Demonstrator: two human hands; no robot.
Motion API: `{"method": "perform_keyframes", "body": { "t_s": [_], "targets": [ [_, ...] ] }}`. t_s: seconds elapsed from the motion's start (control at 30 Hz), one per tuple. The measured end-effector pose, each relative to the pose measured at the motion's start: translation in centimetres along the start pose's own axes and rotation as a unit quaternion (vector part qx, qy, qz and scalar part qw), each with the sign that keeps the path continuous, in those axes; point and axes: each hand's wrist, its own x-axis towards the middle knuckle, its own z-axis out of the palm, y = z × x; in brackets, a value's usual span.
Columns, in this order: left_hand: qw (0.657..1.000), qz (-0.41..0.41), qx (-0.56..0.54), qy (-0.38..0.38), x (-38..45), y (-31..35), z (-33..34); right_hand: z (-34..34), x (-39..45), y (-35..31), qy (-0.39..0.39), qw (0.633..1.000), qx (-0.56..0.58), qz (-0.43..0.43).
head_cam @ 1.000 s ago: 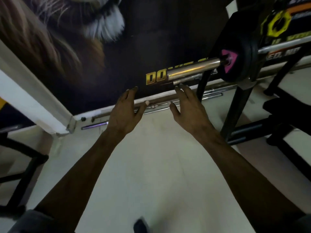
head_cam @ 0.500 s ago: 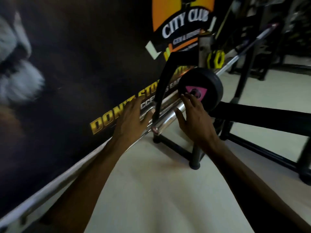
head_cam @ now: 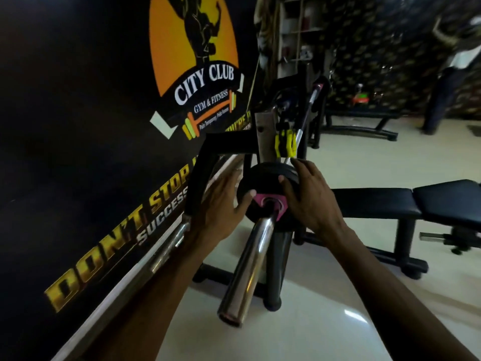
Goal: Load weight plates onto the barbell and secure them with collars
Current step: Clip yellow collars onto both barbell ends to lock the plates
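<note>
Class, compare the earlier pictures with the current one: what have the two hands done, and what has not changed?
Both hands moved from the open air near the bar onto the black weight plate: left hand and right hand now hold its opposite edges. The plate stays on the barbell sleeve, pink collar in place, bar on the rack.

The plate (head_cam: 268, 178) at centre frame is black with a pink hub (head_cam: 273, 204), and the bar (head_cam: 247, 267) is shiny chrome. At left, the black banner (head_cam: 78, 100) carries an orange logo (head_cam: 192, 43) and gold lettering; the bench (head_cam: 403, 201) at right is black, the floor (head_cam: 286, 321) glossy cream.
</note>
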Motion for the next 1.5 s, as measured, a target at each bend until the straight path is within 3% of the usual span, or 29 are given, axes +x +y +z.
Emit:
{"method": "perform_keyframes", "body": {
  "t_s": [0.23,0.37,0.73,1.03,1.17,1.27,1.4,1.5],
  "targets": [
    [0.999,0.041,-0.021,-0.021,7.9,-1.2,2.2,2.2,8.9,4.3,0.027,0.993,0.059,0.095],
    [0.996,0.073,-0.010,-0.045,9.1,-2.3,3.8,3.1,11.8,5.7,0.001,0.982,0.081,0.169],
    [0.990,0.075,-0.088,-0.079,9.9,-4.4,4.8,5.5,14.7,7.1,-0.017,0.969,0.111,0.221],
    [0.989,0.079,-0.089,-0.085,10.2,-3.7,3.8,2.9,13.7,7.4,0.132,0.983,0.040,0.123],
    [0.985,0.039,-0.167,-0.028,10.5,-2.0,3.4,0.5,12.8,6.2,0.168,0.984,-0.047,0.039],
    [0.961,-0.014,-0.276,-0.009,11.0,-0.1,2.7,-0.2,10.9,4.6,0.179,0.981,-0.065,-0.017],
    [0.879,-0.094,-0.463,-0.069,11.1,2.7,1.6,0.4,7.7,2.3,0.148,0.985,-0.076,-0.055],
    [0.854,-0.099,-0.503,-0.092,10.0,3.7,0.7,0.9,5.5,1.0,0.127,0.986,-0.098,-0.052]
  ]
}}
